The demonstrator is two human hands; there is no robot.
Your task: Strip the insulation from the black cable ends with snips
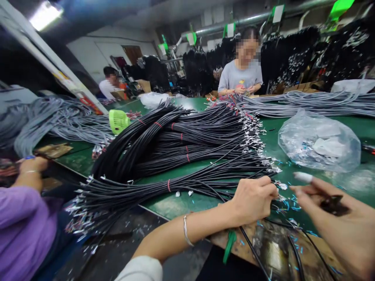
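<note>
My left hand (pixel 254 200) is closed in a pinch at the stripped ends of a black cable from the big pile of bundled black cables (pixel 181 152) on the green table (pixel 272 144). A silver bangle sits on that wrist. My right hand (pixel 331 212) hovers just right of it, fingers curled round a small dark tool (pixel 334 203), with a white cover on the index fingertip (pixel 303 177). Small blue and white offcuts (pixel 288 205) litter the table between the hands.
A clear plastic bag of small parts (pixel 319 142) lies right of the pile. Grey cable bundles (pixel 307 103) run along the far side and at the left (pixel 58 121). A green fan (pixel 118 121) stands behind. A purple-sleeved person (pixel 20 222) works at left; two others sit beyond.
</note>
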